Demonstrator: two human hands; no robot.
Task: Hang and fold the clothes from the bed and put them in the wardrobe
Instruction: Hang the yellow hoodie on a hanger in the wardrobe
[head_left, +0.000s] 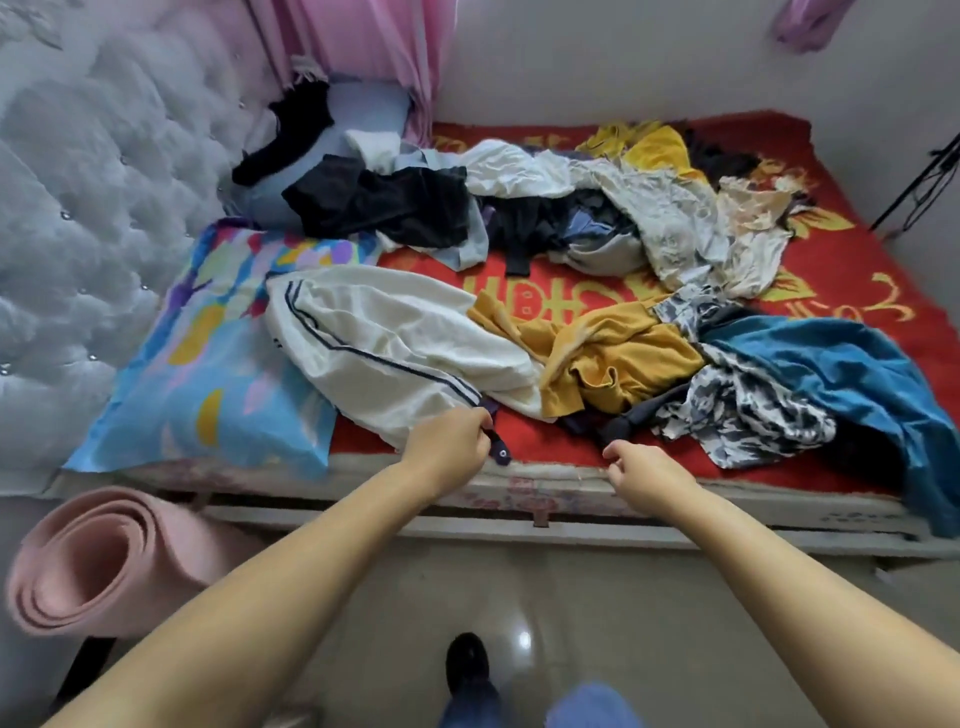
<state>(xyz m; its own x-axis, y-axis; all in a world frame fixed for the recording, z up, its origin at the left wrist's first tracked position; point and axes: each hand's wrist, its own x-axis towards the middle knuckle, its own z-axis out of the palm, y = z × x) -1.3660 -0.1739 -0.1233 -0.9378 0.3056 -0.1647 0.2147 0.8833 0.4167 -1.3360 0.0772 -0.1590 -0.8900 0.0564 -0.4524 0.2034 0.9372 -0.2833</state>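
The left hand (454, 434) pinches the hem of the cream garment (384, 343) at the bed's (571, 499) near edge; the right hand (641, 467) hovers loosely curled, holding nothing. Best to lift the garment clear of the yellow top (613, 353) before folding. Clothes litter the red blanket (857, 270); a pink mat (98, 566) lies rolled on the floor.

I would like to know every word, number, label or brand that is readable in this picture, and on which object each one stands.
No text can be read with certainty.
Red bed cover: large yellow woven characters, seen upside down and partly hidden by clothes; not legible.
White garment with dark stripes: a small dark mark near its edge, too small to read.
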